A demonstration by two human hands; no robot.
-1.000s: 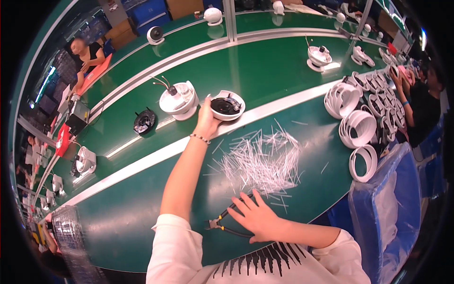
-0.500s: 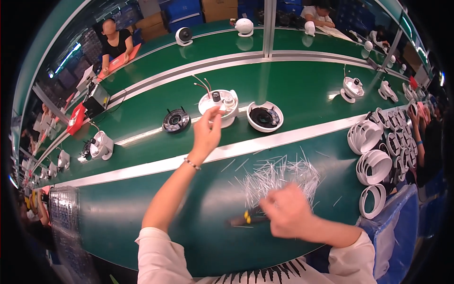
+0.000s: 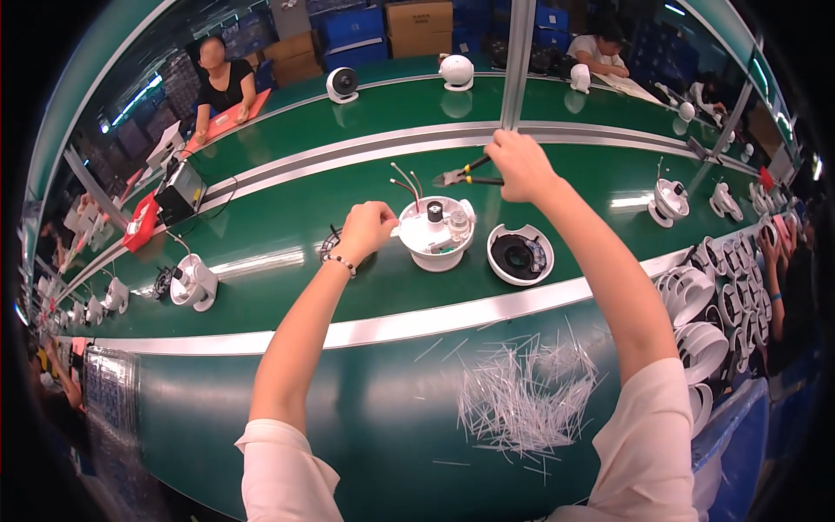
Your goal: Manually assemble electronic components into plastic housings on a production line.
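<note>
A round white plastic housing [image 3: 437, 233] with small parts inside and thin wires [image 3: 405, 184] sticking up from its far rim sits on the green conveyor counter [image 3: 287, 252], just right of the left hand [image 3: 365, 230]. That hand's fingers are curled shut against the housing's left rim, seemingly steadying it so the wires stand free. Above and to the right, the right hand [image 3: 519, 165] has its fingers closed round the yellow-and-black handles of a pair of small side cutters [image 3: 464, 175], whose nose points left toward the wire tips, near but not touching. Below the right hand lies a white round cover with a black insert [image 3: 517, 255], just beside the housing. Nearer the person, a heap of cut white wire trimmings [image 3: 531, 391] is spread on the counter. Stacked white rings [image 3: 696, 304] line the right edge.
</note>
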